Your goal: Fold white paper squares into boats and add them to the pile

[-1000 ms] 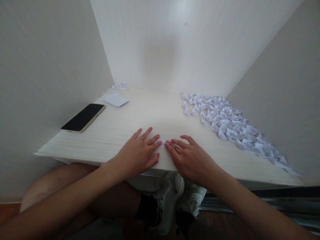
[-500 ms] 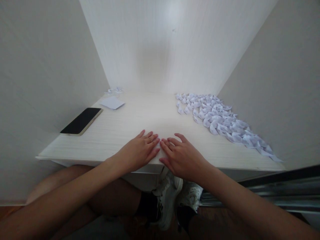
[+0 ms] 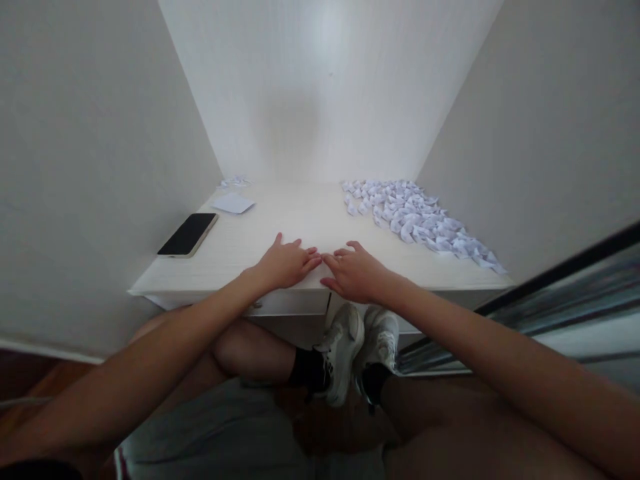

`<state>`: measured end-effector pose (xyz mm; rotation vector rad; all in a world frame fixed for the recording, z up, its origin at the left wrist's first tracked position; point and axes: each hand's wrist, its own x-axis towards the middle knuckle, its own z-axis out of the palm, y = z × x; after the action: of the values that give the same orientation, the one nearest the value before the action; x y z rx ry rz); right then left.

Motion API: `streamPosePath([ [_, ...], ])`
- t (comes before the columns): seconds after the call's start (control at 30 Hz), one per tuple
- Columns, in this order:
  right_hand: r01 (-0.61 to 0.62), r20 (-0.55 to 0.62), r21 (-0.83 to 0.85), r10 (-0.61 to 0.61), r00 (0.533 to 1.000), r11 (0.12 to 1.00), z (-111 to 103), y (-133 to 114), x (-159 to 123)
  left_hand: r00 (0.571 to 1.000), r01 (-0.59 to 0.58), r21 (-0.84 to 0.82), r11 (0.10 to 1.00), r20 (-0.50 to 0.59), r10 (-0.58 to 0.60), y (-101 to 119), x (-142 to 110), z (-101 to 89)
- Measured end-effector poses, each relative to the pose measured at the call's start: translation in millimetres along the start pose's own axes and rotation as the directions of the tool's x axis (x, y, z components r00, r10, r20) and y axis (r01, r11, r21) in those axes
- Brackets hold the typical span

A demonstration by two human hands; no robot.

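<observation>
Drawn closer, left hand (image 3: 289, 263) and right hand (image 3: 355, 271) point inward palm-down; I cannot tell either grip's hold

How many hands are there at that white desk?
2: the left hand and the right hand, facing each other close together near the front of the desk. No others show.

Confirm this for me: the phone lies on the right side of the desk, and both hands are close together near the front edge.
Not quite: the head view shows the phone on the left side of the desk. The left hand and right hand are indeed close together near its front edge.
</observation>
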<state>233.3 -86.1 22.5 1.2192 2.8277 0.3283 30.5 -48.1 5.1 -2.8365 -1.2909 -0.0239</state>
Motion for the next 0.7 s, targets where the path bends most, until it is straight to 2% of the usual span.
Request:
streamPosePath([
  [0.1, -0.074, 0.076, 0.009, 0.073, 0.994, 0.997, -4.9, -6.1, 0.8, 0.999, 0.020, 0.062, 0.998, 0.026, -0.022, 10.8, 3.9, -10.7],
  [0.23, -0.185, 0.174, 0.032, 0.177, 0.969, 0.982, -9.6, -12.8, 0.8, 0.984, 0.152, 0.035, 0.988, 0.090, -0.155, 22.1, 19.7, -25.5],
  [0.4, -0.224, 0.256, 0.032, 0.209, 0.944, 0.974, -17.2, -13.7, 2.8, 0.972, 0.188, -0.013, 0.982, 0.148, -0.184, 17.9, 52.5, -50.5],
  [0.53, -0.195, 0.219, -0.003, 0.191, 0.957, 0.981, -15.6, -8.5, 1.2, 0.937, 0.239, -0.131, 0.962, 0.291, -0.193, 3.9, 71.4, -59.0],
  [0.7, -0.118, 0.055, 0.049, 0.115, 0.992, 0.992, 5.9, 7.0, -3.0, 0.880, 0.304, -0.261, 0.916, 0.445, -0.165, -15.5, 87.7, -50.7],
])
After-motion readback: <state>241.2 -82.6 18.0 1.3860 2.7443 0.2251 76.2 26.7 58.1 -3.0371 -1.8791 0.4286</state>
